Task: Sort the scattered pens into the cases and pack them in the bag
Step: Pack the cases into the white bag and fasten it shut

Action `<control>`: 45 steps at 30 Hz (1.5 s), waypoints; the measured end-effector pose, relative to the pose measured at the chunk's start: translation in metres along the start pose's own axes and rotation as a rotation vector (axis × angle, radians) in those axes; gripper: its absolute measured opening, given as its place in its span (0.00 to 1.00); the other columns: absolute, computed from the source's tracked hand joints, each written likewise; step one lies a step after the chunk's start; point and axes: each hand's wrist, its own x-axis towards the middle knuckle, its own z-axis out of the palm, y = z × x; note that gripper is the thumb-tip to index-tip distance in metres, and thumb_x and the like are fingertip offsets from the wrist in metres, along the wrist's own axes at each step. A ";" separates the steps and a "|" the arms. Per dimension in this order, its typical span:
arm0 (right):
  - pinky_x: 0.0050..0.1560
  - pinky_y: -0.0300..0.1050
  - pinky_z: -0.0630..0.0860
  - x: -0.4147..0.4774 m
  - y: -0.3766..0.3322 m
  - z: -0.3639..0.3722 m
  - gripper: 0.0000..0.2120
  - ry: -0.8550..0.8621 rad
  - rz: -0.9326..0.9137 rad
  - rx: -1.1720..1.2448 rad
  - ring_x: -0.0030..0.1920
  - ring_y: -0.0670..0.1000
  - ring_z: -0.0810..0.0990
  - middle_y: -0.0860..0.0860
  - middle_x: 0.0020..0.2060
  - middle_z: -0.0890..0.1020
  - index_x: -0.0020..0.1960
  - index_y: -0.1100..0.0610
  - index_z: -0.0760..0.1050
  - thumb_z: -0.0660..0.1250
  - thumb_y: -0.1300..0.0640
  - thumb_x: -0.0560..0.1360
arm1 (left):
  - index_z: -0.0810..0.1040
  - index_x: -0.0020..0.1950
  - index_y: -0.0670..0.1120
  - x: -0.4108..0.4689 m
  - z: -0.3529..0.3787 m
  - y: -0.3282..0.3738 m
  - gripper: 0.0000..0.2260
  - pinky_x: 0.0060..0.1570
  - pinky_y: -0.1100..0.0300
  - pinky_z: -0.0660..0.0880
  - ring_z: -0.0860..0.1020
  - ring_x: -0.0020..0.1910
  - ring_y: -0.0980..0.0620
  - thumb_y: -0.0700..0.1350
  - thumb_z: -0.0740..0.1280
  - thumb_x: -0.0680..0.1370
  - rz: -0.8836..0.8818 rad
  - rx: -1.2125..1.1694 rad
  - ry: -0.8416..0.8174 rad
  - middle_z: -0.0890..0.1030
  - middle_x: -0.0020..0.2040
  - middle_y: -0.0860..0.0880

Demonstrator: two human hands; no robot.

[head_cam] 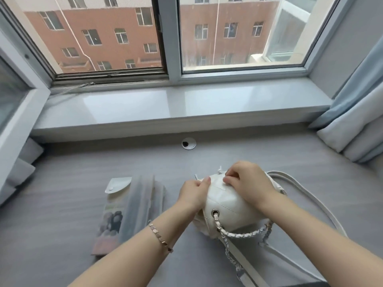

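A white quilted bag (226, 208) with a chain strap (242, 234) stands on the grey desk (62, 224), just right of centre. My left hand (193, 192) grips the bag's left top edge. My right hand (247, 184) rests over the top, fingers pinched at the flap or closure. To the left of the bag lies a translucent pen case (128, 206) with an open snap flap (117, 184) and a printed card inside. No loose pens are visible. What the bag holds is hidden.
A white leather strap (306, 191) trails off the bag to the right. A cable grommet (189, 143) sits in the desk near the back. Behind it runs a glossy window sill (165, 104); curtains (356, 112) hang at the right.
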 end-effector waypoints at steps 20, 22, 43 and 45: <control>0.35 0.32 0.75 0.017 -0.004 -0.090 0.10 -0.362 -0.208 0.492 0.34 0.40 0.80 0.44 0.31 0.84 0.35 0.49 0.81 0.78 0.63 0.61 | 0.79 0.46 0.44 -0.022 -0.023 0.003 0.13 0.46 0.54 0.75 0.76 0.44 0.54 0.49 0.68 0.65 0.403 0.267 -0.116 0.81 0.47 0.45; 0.34 0.31 0.73 0.012 -0.011 -0.095 0.12 -0.352 -0.278 0.479 0.33 0.39 0.79 0.43 0.30 0.82 0.35 0.49 0.81 0.79 0.63 0.60 | 0.77 0.44 0.41 -0.018 -0.017 0.017 0.13 0.44 0.53 0.76 0.77 0.46 0.48 0.49 0.64 0.66 0.419 0.508 -0.035 0.81 0.45 0.44; 0.56 0.46 0.70 0.001 0.015 -0.057 0.18 -0.026 -0.200 -0.074 0.55 0.50 0.72 0.50 0.50 0.77 0.55 0.53 0.76 0.63 0.42 0.73 | 0.83 0.39 0.41 -0.015 0.006 0.006 0.06 0.34 0.69 0.61 0.73 0.36 0.51 0.42 0.68 0.69 0.720 0.496 0.281 0.78 0.35 0.46; 0.58 0.50 0.67 0.016 0.014 -0.050 0.26 -0.176 -0.042 -0.285 0.61 0.53 0.69 0.52 0.55 0.76 0.59 0.54 0.74 0.59 0.36 0.72 | 0.82 0.39 0.40 -0.017 0.007 0.003 0.06 0.34 0.69 0.61 0.71 0.39 0.53 0.41 0.67 0.68 0.744 0.471 0.292 0.78 0.34 0.49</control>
